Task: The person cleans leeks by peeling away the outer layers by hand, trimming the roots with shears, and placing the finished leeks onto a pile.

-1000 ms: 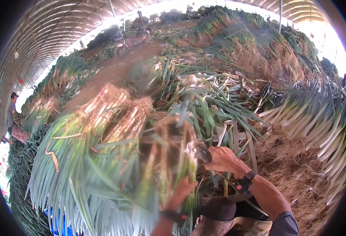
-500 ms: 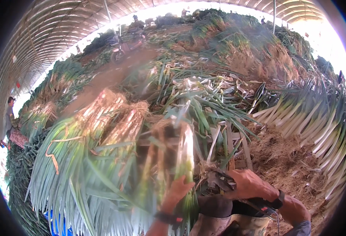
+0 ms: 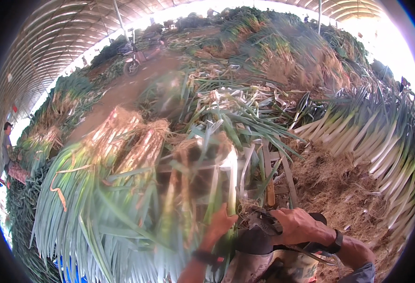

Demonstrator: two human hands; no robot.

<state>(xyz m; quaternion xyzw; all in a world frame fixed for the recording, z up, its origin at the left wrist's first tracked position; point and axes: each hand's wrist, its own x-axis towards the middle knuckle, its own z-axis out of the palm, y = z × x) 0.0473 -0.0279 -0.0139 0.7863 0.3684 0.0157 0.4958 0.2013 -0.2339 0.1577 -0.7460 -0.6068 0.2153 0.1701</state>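
Note:
My left hand (image 3: 220,223) is closed around long green onions (image 3: 232,184), whose pale stems stand up past the fingers, roots at the top. In my right hand (image 3: 299,225) is a dark handheld tool (image 3: 263,220) with a hose or cable (image 3: 318,257) trailing below it. The tool's front end points toward the onions, close beside my left hand; its exact shape is hard to make out. Just left of my left hand lie large untrimmed bundles of green onions (image 3: 108,165), brown roots up and green leaves hanging toward me.
A wooden frame (image 3: 290,181) stands before me, with loose leaves (image 3: 245,115) heaped behind it. Brown root waste (image 3: 335,193) piles at right, beside a row of white-stemmed onions (image 3: 358,127). A motorbike (image 3: 134,63) stands farther back; a person (image 3: 7,144) is at far left.
The view has shifted slightly, so the scene sits further left. Fewer white stems show above my left hand, and one stands more apart. My right hand still grips the tool.

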